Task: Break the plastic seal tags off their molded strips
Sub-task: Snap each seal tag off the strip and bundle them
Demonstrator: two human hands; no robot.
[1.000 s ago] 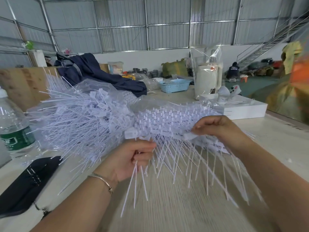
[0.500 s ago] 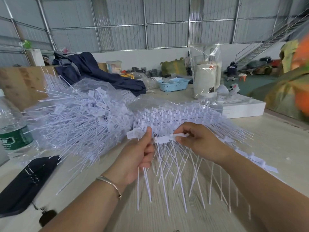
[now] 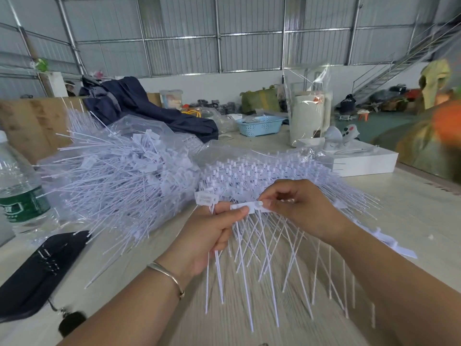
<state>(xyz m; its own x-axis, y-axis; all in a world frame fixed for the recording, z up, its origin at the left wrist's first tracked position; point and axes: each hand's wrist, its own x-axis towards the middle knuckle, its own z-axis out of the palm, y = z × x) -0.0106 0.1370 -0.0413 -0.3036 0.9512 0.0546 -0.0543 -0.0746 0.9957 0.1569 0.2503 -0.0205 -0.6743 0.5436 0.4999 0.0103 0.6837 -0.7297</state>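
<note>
— Hands first: where are they, and what have they got?

— Centre of the frame, close together. The left hand (image 3: 212, 231) is closed around a bundle of loose seal tags (image 3: 217, 268), their thin tails hanging down toward the bench (image 3: 411, 203). The right hand (image 3: 301, 208) pinches the flat head end of the molded strip (image 3: 252, 207), with its thumb and forefinger clamped on it.

— So which step is this?

— Mid-separation, I'd judge: one tag head is held between both hands, ready to snap off.

— And next?

— Probably a short twist or pull at the joint, then adding the freed tag to the left-hand bundle. Many remain: bagged heaps (image 3: 119, 176) lie at centre left behind the hands.
</note>
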